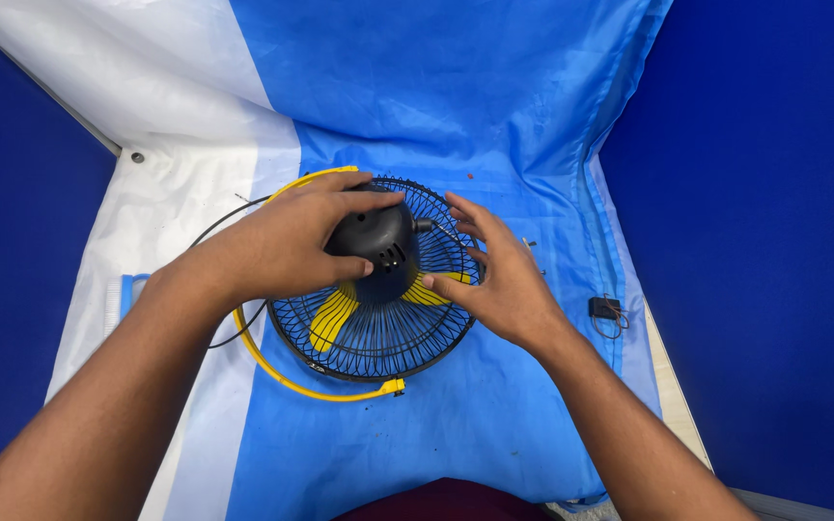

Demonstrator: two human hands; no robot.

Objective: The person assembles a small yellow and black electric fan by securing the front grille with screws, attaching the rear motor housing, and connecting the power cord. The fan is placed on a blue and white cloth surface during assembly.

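You have no packages, labels, signs or screens in front of you here.

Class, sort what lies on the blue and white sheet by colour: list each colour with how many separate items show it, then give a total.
Black and yellow: 1, the fan under the left hand and right hand
Yellow: 1, the curved hoop
Black: 1, the small plug
Total: 3
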